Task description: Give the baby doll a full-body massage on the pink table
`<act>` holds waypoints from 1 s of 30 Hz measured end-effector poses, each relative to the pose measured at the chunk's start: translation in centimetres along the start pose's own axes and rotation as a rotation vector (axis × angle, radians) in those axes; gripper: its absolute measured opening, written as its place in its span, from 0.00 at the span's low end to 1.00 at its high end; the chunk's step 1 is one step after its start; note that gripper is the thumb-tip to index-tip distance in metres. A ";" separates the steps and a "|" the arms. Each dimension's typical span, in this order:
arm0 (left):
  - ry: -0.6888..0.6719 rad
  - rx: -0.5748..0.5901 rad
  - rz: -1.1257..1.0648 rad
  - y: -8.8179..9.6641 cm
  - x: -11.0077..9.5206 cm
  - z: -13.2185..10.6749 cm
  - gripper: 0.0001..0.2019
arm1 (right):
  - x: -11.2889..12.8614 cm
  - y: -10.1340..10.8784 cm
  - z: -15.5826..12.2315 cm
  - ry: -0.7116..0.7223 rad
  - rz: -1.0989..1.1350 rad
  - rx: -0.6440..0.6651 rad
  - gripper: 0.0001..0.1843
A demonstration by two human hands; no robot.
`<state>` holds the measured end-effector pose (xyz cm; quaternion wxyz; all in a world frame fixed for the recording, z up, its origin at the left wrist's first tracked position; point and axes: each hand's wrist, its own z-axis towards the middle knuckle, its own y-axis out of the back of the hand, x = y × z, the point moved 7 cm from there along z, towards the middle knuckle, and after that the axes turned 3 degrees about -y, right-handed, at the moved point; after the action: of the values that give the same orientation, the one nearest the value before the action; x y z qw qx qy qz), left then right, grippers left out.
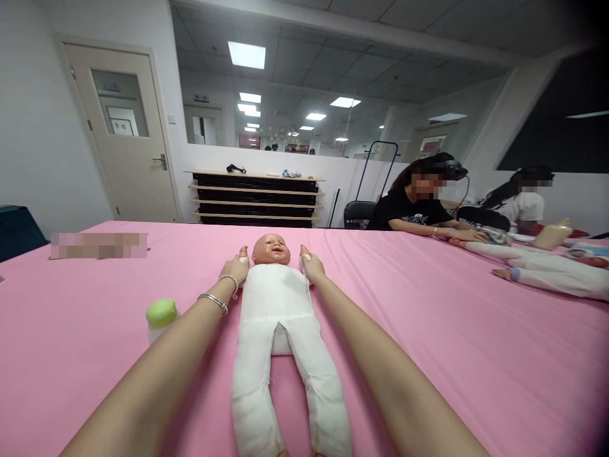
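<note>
A baby doll with a white cloth body lies on its back, head away from me and legs toward me. My left hand is closed around the doll's arm on the left, close to its head. On the other side, my right hand grips the doll's other arm. Both small doll hands poke up above my fingers, level with the doll's head. A bottle with a green lid stands left of my left forearm, which partly hides it.
A pink cloth covers the table. Another doll lies at the right, near a pale bottle. Two people sit beyond it, one in a black shirt. A blurred flat item lies at far left; shelves stand behind.
</note>
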<state>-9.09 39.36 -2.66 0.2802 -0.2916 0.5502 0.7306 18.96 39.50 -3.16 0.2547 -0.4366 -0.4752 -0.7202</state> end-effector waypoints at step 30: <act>-0.240 -0.152 -0.354 5.9 -3.1 -9.1 0.36 | 4.5 6.8 -9.3 0.436 0.175 -0.056 0.38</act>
<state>-10.31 28.90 1.35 0.4448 -0.3147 0.3965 0.7388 18.45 28.41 2.28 0.4005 -0.3171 -0.3493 -0.7856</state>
